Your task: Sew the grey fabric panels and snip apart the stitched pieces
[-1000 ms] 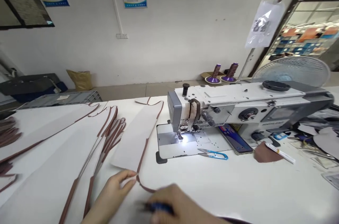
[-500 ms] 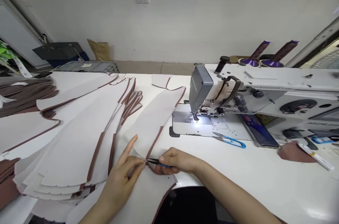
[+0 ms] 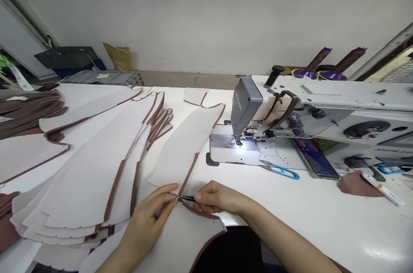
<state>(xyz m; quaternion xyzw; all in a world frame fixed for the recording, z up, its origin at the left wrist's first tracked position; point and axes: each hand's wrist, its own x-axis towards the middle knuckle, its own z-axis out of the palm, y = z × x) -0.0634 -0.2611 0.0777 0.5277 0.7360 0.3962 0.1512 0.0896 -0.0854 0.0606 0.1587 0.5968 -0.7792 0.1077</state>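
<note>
My left hand [image 3: 154,209] pinches the edge of a pale fabric panel [image 3: 185,146] between thumb and fingers, where it meets a second pale panel [image 3: 174,238] nearer me. Brown binding runs along the edges of both panels. In my right hand [image 3: 216,197] is a small pair of dark-bladed thread snips [image 3: 188,198], mostly covered by my fingers. Their tips are at the join, right beside my left fingertips. Whether the blades are parted is too small to tell.
Right of the panels stands a lit sewing machine [image 3: 247,103]. Blue-handled snips [image 3: 280,169] and a phone [image 3: 318,161] lie by its base. Stacked bound panels [image 3: 87,178] spread over the left of the table, with dark brown pieces [image 3: 30,109] behind. Two thread cones [image 3: 318,62] stand behind the machine.
My left index finger has come down from a raised position onto the others at the fabric. The snips stay at the join. The near panel's right corner has shifted slightly right.
</note>
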